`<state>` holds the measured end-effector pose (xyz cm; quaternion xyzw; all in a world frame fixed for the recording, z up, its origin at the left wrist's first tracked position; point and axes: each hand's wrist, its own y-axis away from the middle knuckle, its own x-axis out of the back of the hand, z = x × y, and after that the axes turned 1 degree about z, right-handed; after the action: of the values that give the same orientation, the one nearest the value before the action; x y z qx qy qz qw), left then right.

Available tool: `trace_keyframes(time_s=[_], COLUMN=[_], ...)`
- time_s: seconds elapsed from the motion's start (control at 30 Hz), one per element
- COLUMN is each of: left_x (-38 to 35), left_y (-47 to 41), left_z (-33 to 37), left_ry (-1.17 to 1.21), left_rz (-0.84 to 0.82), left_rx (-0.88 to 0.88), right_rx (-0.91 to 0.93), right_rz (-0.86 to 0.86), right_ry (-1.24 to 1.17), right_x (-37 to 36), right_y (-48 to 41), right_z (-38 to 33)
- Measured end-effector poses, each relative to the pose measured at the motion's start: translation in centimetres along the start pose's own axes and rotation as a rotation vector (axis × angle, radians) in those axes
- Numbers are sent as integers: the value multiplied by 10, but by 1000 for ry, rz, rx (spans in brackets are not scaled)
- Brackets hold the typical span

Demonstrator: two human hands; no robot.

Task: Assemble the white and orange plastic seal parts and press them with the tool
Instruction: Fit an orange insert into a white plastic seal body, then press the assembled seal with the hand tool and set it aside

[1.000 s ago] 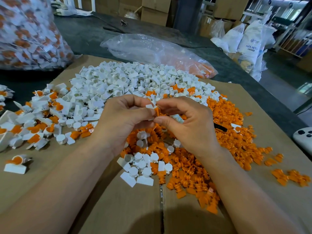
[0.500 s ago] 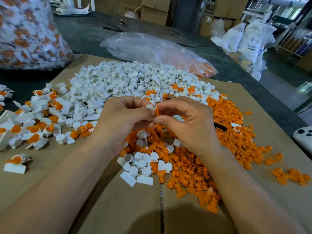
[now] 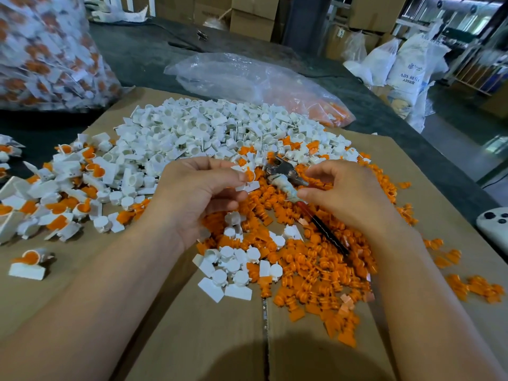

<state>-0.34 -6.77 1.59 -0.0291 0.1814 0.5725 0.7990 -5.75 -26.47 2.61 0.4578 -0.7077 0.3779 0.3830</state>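
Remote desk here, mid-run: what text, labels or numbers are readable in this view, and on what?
"ABS RES": on the white sack, far right; the rest is lost in a fold.
Line beneath it: too blurred to read.
Logo print above it: too small to read.
On the cardboard boxes at the back: faint marks, unreadable.
On the tool and the held seal: no text visible.

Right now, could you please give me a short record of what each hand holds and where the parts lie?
Left hand: pinches a white seal part with orange insert
Right hand: grips the tool, metal head toward the left hand
White parts pile: far centre of the cardboard
Orange parts pile: under and near the hands
Assembled seals: heap at left
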Motion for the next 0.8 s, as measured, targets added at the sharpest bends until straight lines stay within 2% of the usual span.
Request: trace_keyframes(time_s=[0.13,0.47,0.6,0.8], left_x=[1,1,1,1], left_y=[-2,-2,-2,-4], left_z=[1,1,1,-1], left_ry=[-19,-9,-9,-9], left_rz=[14,2,0,6], left_rx=[6,-4,-9,-5], right_rx=[-23,-70,-129,-143], right_rz=[-150,-319,-321,-204], right_ry=[118,352,359,333], right_x=[2,1,-1,-5], right_y=[-1,0,0,-1], right_z=[4,5,6,2])
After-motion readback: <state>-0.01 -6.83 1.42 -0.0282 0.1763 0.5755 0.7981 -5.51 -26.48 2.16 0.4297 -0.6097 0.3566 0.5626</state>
